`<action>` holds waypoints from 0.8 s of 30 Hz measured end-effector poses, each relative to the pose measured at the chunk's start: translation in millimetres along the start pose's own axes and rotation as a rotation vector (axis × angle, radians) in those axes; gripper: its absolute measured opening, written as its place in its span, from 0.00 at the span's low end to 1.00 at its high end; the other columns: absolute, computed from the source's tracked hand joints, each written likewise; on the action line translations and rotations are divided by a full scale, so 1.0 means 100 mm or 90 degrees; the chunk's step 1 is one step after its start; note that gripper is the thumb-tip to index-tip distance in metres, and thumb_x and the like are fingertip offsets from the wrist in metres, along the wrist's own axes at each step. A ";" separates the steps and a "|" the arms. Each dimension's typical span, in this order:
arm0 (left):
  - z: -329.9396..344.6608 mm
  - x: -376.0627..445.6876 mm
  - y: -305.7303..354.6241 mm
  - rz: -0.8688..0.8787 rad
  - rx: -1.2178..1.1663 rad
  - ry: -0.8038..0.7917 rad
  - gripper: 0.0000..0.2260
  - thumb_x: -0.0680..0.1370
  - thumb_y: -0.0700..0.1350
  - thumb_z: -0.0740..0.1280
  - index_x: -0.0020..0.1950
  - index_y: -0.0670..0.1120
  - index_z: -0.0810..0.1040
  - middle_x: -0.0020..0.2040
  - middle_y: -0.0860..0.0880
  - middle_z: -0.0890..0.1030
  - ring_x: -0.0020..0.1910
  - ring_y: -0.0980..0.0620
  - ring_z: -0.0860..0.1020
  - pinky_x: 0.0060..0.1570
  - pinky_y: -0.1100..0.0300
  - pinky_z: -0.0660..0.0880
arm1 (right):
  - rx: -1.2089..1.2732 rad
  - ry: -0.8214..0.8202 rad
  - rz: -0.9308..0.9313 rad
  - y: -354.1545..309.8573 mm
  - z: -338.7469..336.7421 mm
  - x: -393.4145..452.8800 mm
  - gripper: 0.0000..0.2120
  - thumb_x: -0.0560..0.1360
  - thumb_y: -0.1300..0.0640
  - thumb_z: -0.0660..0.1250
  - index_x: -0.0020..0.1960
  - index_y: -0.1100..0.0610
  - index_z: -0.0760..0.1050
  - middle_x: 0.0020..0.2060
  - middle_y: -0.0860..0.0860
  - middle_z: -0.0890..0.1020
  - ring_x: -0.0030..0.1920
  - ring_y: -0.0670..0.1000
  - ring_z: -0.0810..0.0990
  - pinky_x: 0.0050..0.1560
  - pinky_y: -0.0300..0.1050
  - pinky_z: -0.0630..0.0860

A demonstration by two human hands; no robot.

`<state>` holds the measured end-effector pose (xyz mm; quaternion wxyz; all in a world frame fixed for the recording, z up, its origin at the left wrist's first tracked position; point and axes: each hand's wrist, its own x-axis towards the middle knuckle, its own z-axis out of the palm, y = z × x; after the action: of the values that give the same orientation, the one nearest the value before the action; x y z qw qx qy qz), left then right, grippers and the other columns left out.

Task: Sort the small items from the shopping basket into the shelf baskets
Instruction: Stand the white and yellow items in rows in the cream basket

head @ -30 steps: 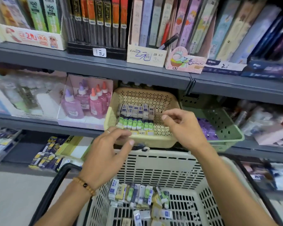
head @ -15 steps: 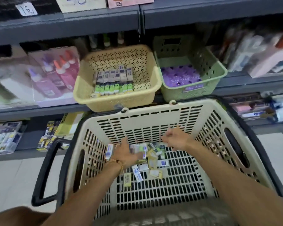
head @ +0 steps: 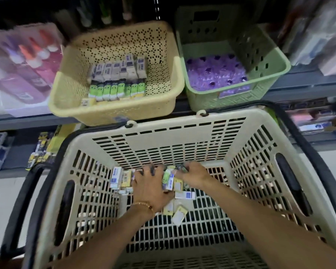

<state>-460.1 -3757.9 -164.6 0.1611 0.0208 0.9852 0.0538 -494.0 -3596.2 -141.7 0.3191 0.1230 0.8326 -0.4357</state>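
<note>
Inside shopping basket (head: pixel 182 136): both hands (head: pixel 150 188) spread over small packs (head: pixel 116 177).

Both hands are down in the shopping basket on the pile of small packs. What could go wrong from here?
1. The left hand and right hand crowd one pile of small packs; scooping several at once may drop some.
2. The shopping basket has a slotted floor, so loose flat packs might catch in the slots.
3. The yellow shelf basket holds neat rows; mixed handfuls could disturb them.
</note>
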 end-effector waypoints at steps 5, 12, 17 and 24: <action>-0.02 0.04 0.11 0.018 0.013 -0.011 0.32 0.67 0.62 0.69 0.67 0.61 0.60 0.66 0.47 0.62 0.61 0.37 0.62 0.55 0.43 0.68 | 0.055 -0.043 0.005 0.05 -0.08 -0.01 0.12 0.74 0.55 0.73 0.54 0.57 0.75 0.50 0.54 0.81 0.46 0.54 0.82 0.53 0.53 0.81; -0.01 0.00 -0.01 0.097 0.052 -0.015 0.28 0.69 0.55 0.70 0.65 0.56 0.63 0.65 0.48 0.63 0.57 0.39 0.67 0.50 0.46 0.75 | -0.004 -0.072 0.007 0.16 -0.09 0.01 0.18 0.75 0.60 0.70 0.63 0.51 0.73 0.57 0.50 0.79 0.53 0.50 0.80 0.54 0.48 0.80; -0.08 0.09 0.00 0.119 0.084 -0.080 0.28 0.72 0.54 0.70 0.68 0.54 0.63 0.67 0.48 0.67 0.61 0.37 0.67 0.56 0.42 0.74 | -0.062 -0.075 -0.016 0.16 -0.11 0.06 0.20 0.75 0.57 0.70 0.66 0.52 0.73 0.62 0.50 0.77 0.59 0.51 0.78 0.61 0.48 0.76; -0.30 0.10 -0.13 0.085 -0.221 -0.149 0.16 0.72 0.53 0.70 0.58 0.54 0.71 0.62 0.48 0.70 0.59 0.45 0.70 0.54 0.55 0.71 | -0.206 -0.040 -0.095 0.16 -0.15 0.00 0.14 0.77 0.58 0.64 0.62 0.52 0.72 0.51 0.51 0.78 0.49 0.52 0.78 0.45 0.43 0.73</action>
<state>-479.1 -3773.3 -141.0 0.2717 0.0636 0.9322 0.2305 -492.8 -3574.6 -145.8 0.3273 -0.0058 0.8884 -0.3217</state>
